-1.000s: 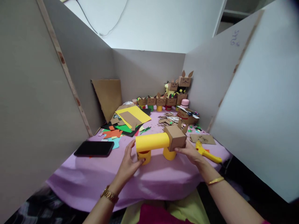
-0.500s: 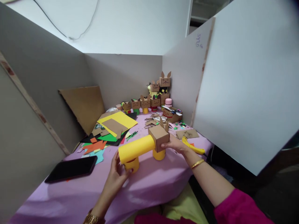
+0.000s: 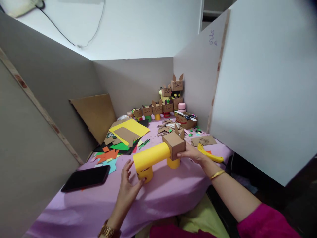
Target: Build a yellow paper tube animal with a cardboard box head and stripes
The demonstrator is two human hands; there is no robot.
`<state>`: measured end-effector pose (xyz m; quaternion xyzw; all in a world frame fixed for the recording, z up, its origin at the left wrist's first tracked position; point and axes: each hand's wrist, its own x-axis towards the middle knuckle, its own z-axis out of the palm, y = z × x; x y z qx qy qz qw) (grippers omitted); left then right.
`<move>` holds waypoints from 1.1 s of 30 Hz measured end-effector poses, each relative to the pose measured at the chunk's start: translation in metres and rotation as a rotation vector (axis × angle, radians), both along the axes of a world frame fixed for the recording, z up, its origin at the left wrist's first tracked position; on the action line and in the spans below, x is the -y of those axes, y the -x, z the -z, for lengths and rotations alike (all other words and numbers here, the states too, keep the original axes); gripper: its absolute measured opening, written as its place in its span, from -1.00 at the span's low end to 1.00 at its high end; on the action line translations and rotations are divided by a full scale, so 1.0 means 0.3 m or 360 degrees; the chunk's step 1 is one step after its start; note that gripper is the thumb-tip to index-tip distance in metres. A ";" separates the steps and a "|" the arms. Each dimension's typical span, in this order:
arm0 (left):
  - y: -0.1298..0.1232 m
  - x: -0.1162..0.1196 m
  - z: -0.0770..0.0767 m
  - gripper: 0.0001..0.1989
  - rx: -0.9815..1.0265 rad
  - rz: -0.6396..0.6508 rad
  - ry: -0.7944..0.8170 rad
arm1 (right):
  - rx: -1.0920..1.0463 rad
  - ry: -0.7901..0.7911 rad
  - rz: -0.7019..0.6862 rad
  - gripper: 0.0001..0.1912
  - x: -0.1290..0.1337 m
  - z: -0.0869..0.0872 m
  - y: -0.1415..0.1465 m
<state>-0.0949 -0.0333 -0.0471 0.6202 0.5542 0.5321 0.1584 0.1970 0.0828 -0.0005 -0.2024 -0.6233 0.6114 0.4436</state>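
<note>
A paper animal stands on the purple tablecloth (image 3: 158,198). Its body is a yellow paper tube (image 3: 151,157), and a brown cardboard box head (image 3: 174,145) with upright cardboard ears sits at the far right end. Short yellow paper cylinders under the tube form its legs. My right hand (image 3: 193,154) grips the box head from its right side, thumb on the near face. My left hand (image 3: 130,185) is by the tube's left end, fingers spread apart; the thumb tip is at the lower yellow leg (image 3: 146,174), and whether it touches is unclear.
A phone (image 3: 85,178) lies at the left. Behind it are coloured paper sheets (image 3: 141,127) and scraps. At the back stand several cardboard-headed figures (image 3: 157,109). To the right are a box with scissors (image 3: 185,120) and a yellow banana-shaped tool (image 3: 210,155). Partitions flank the table.
The fingers of my left hand have come away from the tube's left end and spread apart. My right hand stays on the box head. The whole view has shifted slightly.
</note>
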 end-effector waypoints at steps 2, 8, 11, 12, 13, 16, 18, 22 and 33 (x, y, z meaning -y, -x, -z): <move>0.000 0.004 -0.017 -0.44 -0.0100 -0.0017 -0.0043 | -0.0017 -0.0009 0.0007 -0.13 0.006 0.008 0.001; 0.011 -0.002 -0.046 -0.67 -0.0363 0.0011 -0.0084 | -0.0103 -0.0041 0.0125 -0.01 0.030 0.036 -0.005; 0.019 -0.004 -0.036 -0.68 -0.0425 -0.0003 -0.0089 | -0.0132 -0.0029 0.0232 0.07 0.043 0.056 -0.015; 0.020 -0.004 -0.032 -0.67 -0.0433 -0.0011 -0.0089 | -0.0136 -0.0018 0.0269 0.08 0.048 0.063 -0.018; 0.021 -0.003 -0.027 -0.67 -0.0437 -0.0017 -0.0086 | -0.0138 -0.0007 0.0304 0.08 0.054 0.069 -0.022; 0.022 0.000 -0.019 -0.64 -0.0431 -0.0014 -0.0072 | -0.0146 0.0025 0.0399 0.07 0.077 0.083 -0.033; 0.019 0.002 -0.018 -0.65 -0.0413 0.0002 -0.0071 | -0.0158 0.0037 0.0454 0.04 0.097 0.089 -0.039; 0.005 0.018 -0.013 -0.52 -0.0315 -0.0002 -0.0086 | -0.0190 0.0048 0.0568 -0.03 0.156 0.118 -0.040; -0.047 0.022 0.047 -0.09 0.0081 -0.0017 0.0106 | -0.0118 0.0090 0.1050 -0.27 0.302 0.259 -0.013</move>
